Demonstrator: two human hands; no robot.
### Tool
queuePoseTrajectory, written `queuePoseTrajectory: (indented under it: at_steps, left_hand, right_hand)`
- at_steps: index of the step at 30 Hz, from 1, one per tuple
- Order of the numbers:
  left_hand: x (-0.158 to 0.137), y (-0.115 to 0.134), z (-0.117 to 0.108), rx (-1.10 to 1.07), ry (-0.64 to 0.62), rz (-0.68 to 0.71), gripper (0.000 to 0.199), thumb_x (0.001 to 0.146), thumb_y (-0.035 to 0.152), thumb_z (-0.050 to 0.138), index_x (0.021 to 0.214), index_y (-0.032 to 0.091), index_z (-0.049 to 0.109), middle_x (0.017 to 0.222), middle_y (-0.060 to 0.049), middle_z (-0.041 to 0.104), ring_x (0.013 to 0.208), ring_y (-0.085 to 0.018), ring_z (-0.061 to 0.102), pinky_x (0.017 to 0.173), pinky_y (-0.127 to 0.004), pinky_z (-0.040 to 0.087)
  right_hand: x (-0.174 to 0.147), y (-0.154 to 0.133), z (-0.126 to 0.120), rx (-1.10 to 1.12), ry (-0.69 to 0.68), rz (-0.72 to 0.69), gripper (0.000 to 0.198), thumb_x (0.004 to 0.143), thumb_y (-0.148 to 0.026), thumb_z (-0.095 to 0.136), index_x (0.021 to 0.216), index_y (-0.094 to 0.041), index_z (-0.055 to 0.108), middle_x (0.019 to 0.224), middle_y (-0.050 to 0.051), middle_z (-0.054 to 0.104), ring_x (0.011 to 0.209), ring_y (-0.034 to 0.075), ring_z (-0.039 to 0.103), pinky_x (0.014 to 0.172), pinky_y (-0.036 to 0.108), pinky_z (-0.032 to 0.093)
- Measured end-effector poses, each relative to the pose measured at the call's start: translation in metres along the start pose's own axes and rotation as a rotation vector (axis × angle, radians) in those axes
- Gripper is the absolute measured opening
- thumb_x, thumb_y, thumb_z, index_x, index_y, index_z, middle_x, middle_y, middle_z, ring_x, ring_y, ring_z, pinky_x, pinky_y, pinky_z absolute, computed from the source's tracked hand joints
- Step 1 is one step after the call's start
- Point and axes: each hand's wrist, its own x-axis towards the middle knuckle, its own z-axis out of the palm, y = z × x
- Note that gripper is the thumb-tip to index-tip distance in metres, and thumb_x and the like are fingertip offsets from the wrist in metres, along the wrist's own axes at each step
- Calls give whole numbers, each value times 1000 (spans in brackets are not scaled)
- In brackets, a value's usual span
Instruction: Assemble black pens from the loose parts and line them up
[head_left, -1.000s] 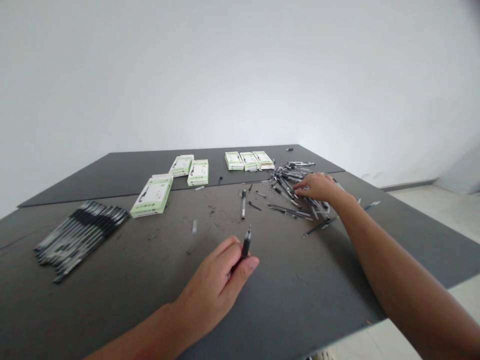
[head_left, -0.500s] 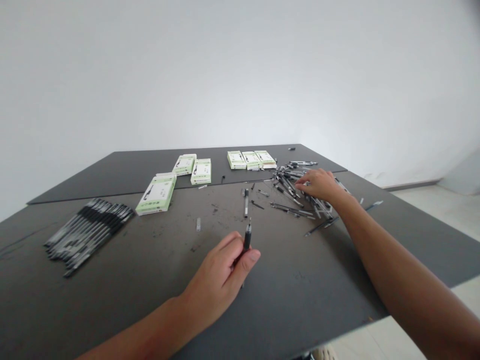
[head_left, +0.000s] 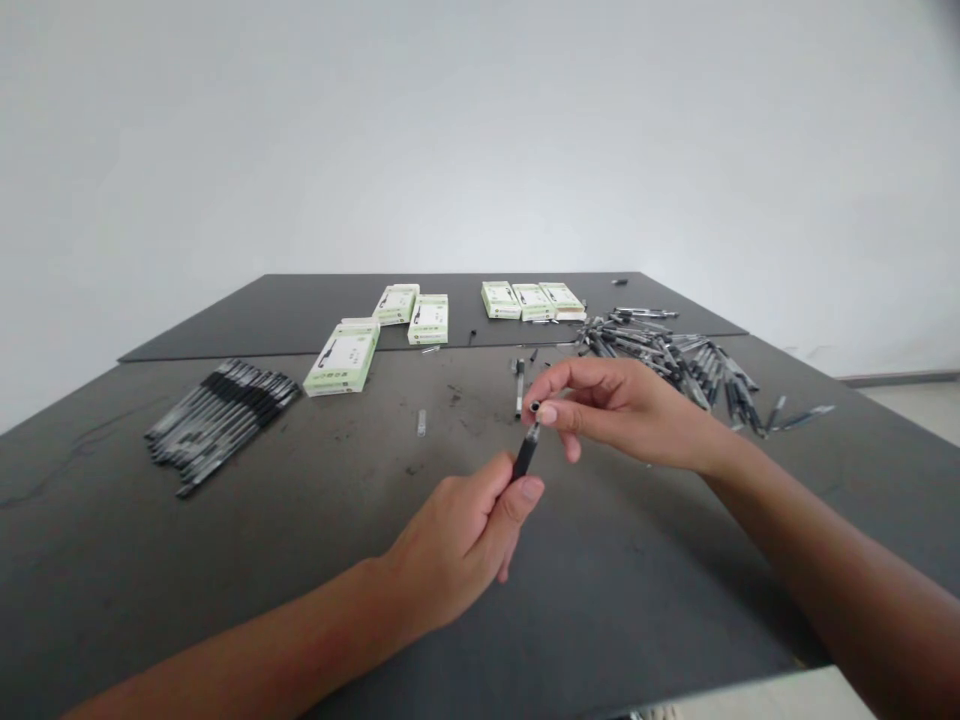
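My left hand (head_left: 457, 540) is closed around a pen (head_left: 525, 458), its black grip and pale tip sticking up past the thumb. Most of the barrel is hidden in the palm. Just above that tip, my right hand (head_left: 607, 410) pinches a pen cap (head_left: 535, 406) between thumb and forefinger. The cap is small and dark with a round end, and mostly covered by the fingers. Cap and tip are very close; I cannot tell whether they touch. Behind my right hand spreads a messy pile of pens and pen parts (head_left: 667, 350).
A neat row of capped pens (head_left: 225, 415) lies at the left. Beyond it stand green-and-white boxes, one large in view (head_left: 343, 358), others further back (head_left: 536, 300). A single pen (head_left: 519, 388) and a clear strip (head_left: 421, 423) lie mid-table (head_left: 337, 530).
My right hand has come from the pile towards the left and now holds a cap at the pen's tip. My left hand has shifted slightly right, tilting the pen. The view has shifted too.
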Motion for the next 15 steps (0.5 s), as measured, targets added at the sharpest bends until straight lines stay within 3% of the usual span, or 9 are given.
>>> queuePoseTrajectory:
  at_steps: [10,15]
  left_hand:
    - [-1,-1,-2,41,-23,-13,47,113,62,31,88,26,46,48,9,55,42,-14,58,51,-25,42]
    - [-1,1,-1,81,-21,2,45,113,59,35,83,27,44,47,9,50,40,-13,52,47,-26,33]
  right_hand:
    - [-2,-8,-17,13,16,-15,22,85,-38,91,100,-22,88,82,2,78,63,11,61,51,24,53]
    - [-5,-10,-26,-55,-27,-73,15,87,-33,89,101,-27,89,89,2,80,63,9,61,51,23,53]
